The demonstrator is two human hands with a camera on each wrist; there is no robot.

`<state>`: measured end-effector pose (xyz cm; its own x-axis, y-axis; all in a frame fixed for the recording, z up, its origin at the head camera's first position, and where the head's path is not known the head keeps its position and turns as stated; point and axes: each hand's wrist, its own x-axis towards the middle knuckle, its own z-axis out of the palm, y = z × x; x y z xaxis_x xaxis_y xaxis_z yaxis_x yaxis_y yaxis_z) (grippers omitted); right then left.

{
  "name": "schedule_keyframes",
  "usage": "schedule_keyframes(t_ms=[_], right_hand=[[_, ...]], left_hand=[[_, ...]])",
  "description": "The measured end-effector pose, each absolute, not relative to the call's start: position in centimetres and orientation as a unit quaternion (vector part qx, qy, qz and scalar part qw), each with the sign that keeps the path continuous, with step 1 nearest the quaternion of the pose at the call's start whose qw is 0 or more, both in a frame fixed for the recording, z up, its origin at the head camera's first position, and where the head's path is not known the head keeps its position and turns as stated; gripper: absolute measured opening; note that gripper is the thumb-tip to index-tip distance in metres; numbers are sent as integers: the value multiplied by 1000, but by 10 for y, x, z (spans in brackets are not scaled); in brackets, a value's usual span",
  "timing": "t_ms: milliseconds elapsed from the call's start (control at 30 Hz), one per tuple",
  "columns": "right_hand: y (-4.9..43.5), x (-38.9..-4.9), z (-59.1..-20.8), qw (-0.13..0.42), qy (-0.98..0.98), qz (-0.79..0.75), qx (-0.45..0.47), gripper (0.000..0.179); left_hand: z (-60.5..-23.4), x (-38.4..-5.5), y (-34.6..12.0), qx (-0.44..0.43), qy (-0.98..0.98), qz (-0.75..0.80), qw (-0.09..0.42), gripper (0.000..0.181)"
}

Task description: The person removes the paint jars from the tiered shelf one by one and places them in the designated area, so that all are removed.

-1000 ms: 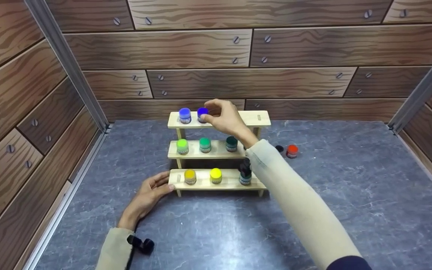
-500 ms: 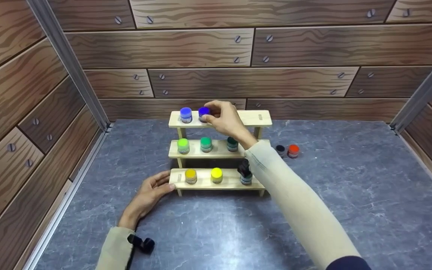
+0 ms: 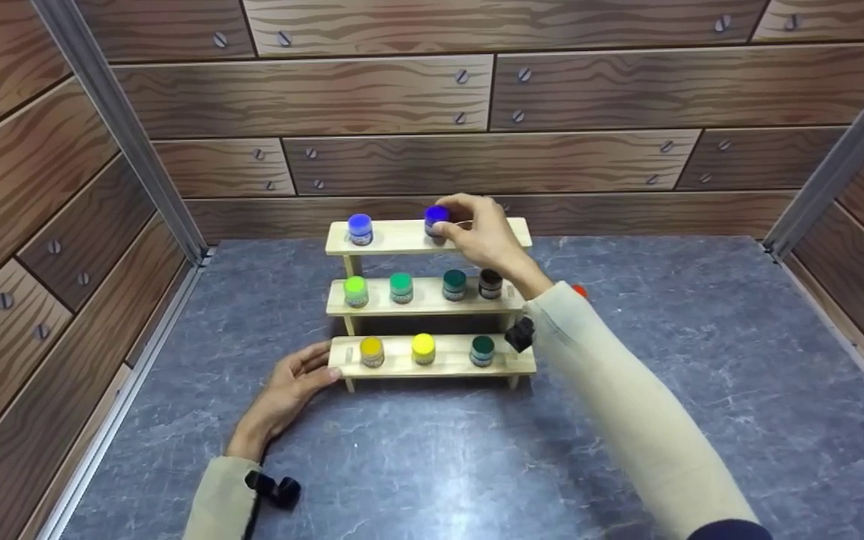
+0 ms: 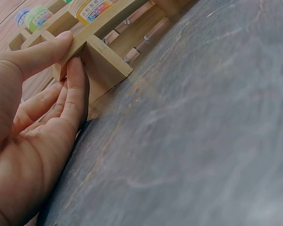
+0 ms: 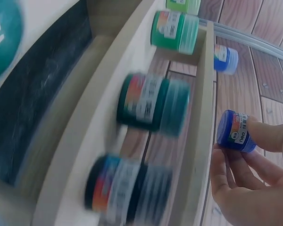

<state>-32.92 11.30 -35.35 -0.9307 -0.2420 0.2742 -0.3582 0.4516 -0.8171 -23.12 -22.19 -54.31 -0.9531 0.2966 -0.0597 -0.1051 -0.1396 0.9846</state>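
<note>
In the head view my right hand (image 3: 486,234) pinches a dark blue paint jar (image 3: 437,220) between thumb and fingers at the top step of a three-step wooden rack (image 3: 394,238). The right wrist view shows this blue jar (image 5: 235,131) tilted in the fingers, its label facing the camera. A lighter blue jar (image 3: 360,229) stands at the left of the same step. My left hand (image 3: 287,390) grips the left end of the bottom step, thumb on top. In the left wrist view its fingers (image 4: 74,94) lie under the board's end.
The middle step carries light green (image 3: 355,292), green (image 3: 401,288), dark green (image 3: 454,286) and near-black (image 3: 490,283) jars. Ochre (image 3: 372,352), yellow (image 3: 423,349) and dark green (image 3: 482,351) jars stand below. A red-lidded jar (image 3: 579,290) peeks out behind the right sleeve.
My right hand has moved right along the top step with the dark blue jar, widening its gap from the lighter blue one. The left hand keeps its grip on the rack.
</note>
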Motion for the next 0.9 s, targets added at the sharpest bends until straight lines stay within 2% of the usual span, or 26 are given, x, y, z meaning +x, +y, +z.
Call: schedule_keyframes(t_ms=[600,900], right_hand=[[194,-325,-349,73,-854,496,142,40],[232,-321,-353,99,-870,467,121,38]], left_hand=[[-543,-229,-222,72,647,748,134,73],[-541,-228,-220,64,652,744,130,73]])
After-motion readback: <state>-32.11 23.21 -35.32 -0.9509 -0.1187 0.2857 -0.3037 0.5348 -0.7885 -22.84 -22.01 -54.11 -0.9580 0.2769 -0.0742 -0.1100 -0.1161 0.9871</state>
